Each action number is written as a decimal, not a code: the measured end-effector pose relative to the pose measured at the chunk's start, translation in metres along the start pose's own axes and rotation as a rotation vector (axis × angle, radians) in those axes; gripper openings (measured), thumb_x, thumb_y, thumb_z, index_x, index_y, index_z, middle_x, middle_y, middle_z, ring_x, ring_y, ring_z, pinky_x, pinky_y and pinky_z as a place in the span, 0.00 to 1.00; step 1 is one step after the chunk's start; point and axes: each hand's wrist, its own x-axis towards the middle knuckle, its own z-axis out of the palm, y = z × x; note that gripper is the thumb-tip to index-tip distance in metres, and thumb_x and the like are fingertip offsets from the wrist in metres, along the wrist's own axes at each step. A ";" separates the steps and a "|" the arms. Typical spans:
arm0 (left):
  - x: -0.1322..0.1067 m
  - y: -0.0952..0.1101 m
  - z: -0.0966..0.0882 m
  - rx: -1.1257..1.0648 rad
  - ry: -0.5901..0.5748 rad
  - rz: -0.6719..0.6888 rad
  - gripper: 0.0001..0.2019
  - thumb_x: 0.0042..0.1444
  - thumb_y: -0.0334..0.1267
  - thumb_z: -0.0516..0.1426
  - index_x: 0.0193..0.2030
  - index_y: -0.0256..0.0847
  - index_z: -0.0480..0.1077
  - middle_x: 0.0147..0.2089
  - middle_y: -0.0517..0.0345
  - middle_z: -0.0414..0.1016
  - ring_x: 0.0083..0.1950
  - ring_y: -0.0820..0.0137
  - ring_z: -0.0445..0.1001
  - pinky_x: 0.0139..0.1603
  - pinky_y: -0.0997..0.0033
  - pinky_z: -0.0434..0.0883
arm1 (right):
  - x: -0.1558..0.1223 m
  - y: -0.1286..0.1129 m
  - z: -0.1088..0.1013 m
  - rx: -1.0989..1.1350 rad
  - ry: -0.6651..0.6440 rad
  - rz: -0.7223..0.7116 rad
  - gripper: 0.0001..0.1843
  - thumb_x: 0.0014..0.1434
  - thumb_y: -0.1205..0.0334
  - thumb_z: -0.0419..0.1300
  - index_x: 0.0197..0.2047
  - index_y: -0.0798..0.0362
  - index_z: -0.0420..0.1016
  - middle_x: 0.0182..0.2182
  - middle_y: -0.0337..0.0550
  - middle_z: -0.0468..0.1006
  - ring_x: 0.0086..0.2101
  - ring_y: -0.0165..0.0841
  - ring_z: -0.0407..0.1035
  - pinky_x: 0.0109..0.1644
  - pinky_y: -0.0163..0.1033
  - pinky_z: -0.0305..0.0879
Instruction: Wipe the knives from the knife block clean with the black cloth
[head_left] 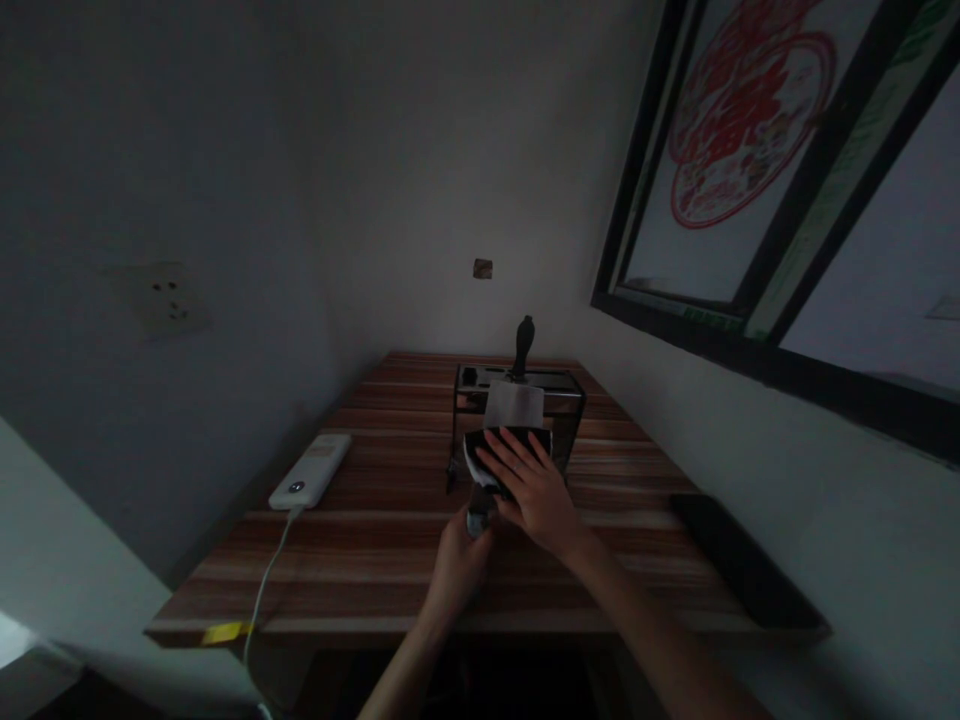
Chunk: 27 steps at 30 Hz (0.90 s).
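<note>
The black piece [475, 441] is at the middle of the tabletop [375, 545], just on the near side of a metal frame [560, 380]. The right hand [534, 492] lies over it, fingers outstretched and slightly spread, hiding much of it; I cannot tell whether the thumb grips below. The left hand [461, 550] has its fingers wrapped around a grip [478, 515] just nearer. Right beyond them the frame blocks the way, with a grey sheet [514, 404] at its near side and a dark handle [524, 345] standing up from its top. Well to the left lies a white power strip [313, 472], its cord [264, 580] running over the near edge beside yellow tape [224, 633]. A black slab [742, 560] lies at the right, by the wall.
</note>
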 end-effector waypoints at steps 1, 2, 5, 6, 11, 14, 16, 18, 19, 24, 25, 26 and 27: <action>0.000 0.001 0.000 0.013 0.001 -0.006 0.13 0.50 0.37 0.53 0.41 0.33 0.69 0.38 0.51 0.76 0.41 0.65 0.72 0.43 0.71 0.66 | 0.003 0.003 -0.001 -0.003 0.009 0.008 0.30 0.60 0.59 0.49 0.65 0.50 0.47 0.65 0.41 0.47 0.63 0.38 0.39 0.64 0.53 0.38; 0.000 0.001 0.000 0.026 0.006 -0.012 0.13 0.50 0.37 0.53 0.41 0.33 0.69 0.38 0.51 0.76 0.41 0.65 0.72 0.44 0.70 0.66 | 0.005 0.005 -0.002 -0.007 0.019 0.016 0.30 0.61 0.59 0.48 0.65 0.50 0.47 0.65 0.41 0.47 0.63 0.38 0.39 0.64 0.53 0.38; -0.001 0.003 0.000 0.040 0.026 -0.025 0.13 0.51 0.39 0.53 0.41 0.33 0.69 0.37 0.52 0.76 0.41 0.65 0.72 0.43 0.71 0.66 | 0.014 0.013 -0.006 -0.020 0.038 0.045 0.29 0.62 0.58 0.47 0.65 0.49 0.47 0.65 0.40 0.47 0.63 0.37 0.38 0.64 0.53 0.38; -0.002 0.004 0.000 0.039 0.027 -0.024 0.13 0.51 0.39 0.53 0.40 0.33 0.69 0.37 0.53 0.76 0.40 0.65 0.72 0.42 0.72 0.66 | 0.017 0.016 -0.007 -0.024 0.043 0.054 0.28 0.62 0.58 0.47 0.65 0.49 0.47 0.65 0.40 0.47 0.63 0.36 0.38 0.64 0.52 0.37; -0.002 0.003 0.001 0.049 0.060 -0.018 0.12 0.51 0.42 0.54 0.36 0.34 0.70 0.30 0.56 0.74 0.34 0.68 0.72 0.35 0.75 0.66 | 0.031 0.029 -0.010 -0.032 0.090 0.093 0.27 0.63 0.58 0.46 0.65 0.49 0.48 0.65 0.39 0.46 0.64 0.35 0.37 0.65 0.51 0.35; -0.002 0.001 0.001 0.046 0.066 -0.052 0.13 0.50 0.43 0.54 0.36 0.34 0.70 0.27 0.57 0.73 0.31 0.69 0.71 0.33 0.74 0.66 | 0.039 0.035 -0.012 -0.031 0.123 0.108 0.27 0.63 0.59 0.45 0.65 0.49 0.47 0.65 0.39 0.46 0.64 0.34 0.37 0.65 0.51 0.35; -0.002 0.001 0.001 0.038 0.056 -0.052 0.13 0.50 0.43 0.54 0.37 0.34 0.70 0.29 0.56 0.74 0.33 0.67 0.72 0.35 0.73 0.67 | 0.043 0.038 -0.012 -0.030 0.140 0.119 0.27 0.63 0.59 0.45 0.65 0.49 0.47 0.65 0.40 0.47 0.64 0.35 0.37 0.65 0.52 0.35; -0.002 0.002 0.000 0.031 0.050 -0.045 0.13 0.50 0.42 0.54 0.37 0.34 0.70 0.32 0.54 0.75 0.36 0.66 0.72 0.37 0.73 0.66 | 0.047 0.039 -0.013 -0.028 0.152 0.128 0.27 0.63 0.59 0.45 0.65 0.49 0.47 0.65 0.40 0.47 0.64 0.35 0.37 0.65 0.52 0.35; -0.002 0.003 0.000 0.028 0.047 -0.042 0.13 0.51 0.42 0.54 0.37 0.33 0.70 0.33 0.54 0.75 0.37 0.66 0.72 0.37 0.73 0.66 | 0.048 0.040 -0.013 -0.029 0.155 0.133 0.28 0.63 0.59 0.46 0.65 0.49 0.47 0.65 0.40 0.47 0.64 0.35 0.37 0.65 0.53 0.35; -0.003 0.005 0.000 0.020 0.048 -0.035 0.13 0.51 0.43 0.54 0.36 0.33 0.69 0.31 0.55 0.74 0.35 0.67 0.71 0.35 0.74 0.66 | 0.052 0.037 -0.011 -0.029 0.177 0.173 0.28 0.63 0.60 0.46 0.65 0.49 0.46 0.65 0.40 0.46 0.64 0.35 0.36 0.65 0.53 0.35; -0.004 0.005 0.000 0.021 0.051 -0.035 0.13 0.51 0.43 0.54 0.35 0.33 0.69 0.30 0.55 0.74 0.34 0.67 0.71 0.35 0.74 0.66 | 0.052 0.036 -0.011 -0.026 0.184 0.178 0.28 0.63 0.61 0.46 0.65 0.48 0.45 0.65 0.40 0.46 0.64 0.35 0.36 0.65 0.53 0.34; -0.004 0.004 0.000 0.020 0.056 -0.033 0.13 0.51 0.43 0.54 0.35 0.34 0.69 0.30 0.56 0.73 0.34 0.68 0.71 0.35 0.74 0.66 | 0.052 0.035 -0.011 -0.023 0.189 0.183 0.28 0.63 0.61 0.45 0.66 0.48 0.44 0.65 0.40 0.46 0.64 0.35 0.36 0.65 0.54 0.34; -0.004 0.004 0.001 0.019 0.061 -0.030 0.13 0.51 0.43 0.54 0.35 0.34 0.69 0.30 0.56 0.73 0.33 0.68 0.71 0.34 0.75 0.66 | 0.051 0.033 -0.011 -0.020 0.193 0.185 0.28 0.63 0.61 0.45 0.66 0.48 0.44 0.65 0.40 0.46 0.64 0.35 0.36 0.65 0.54 0.34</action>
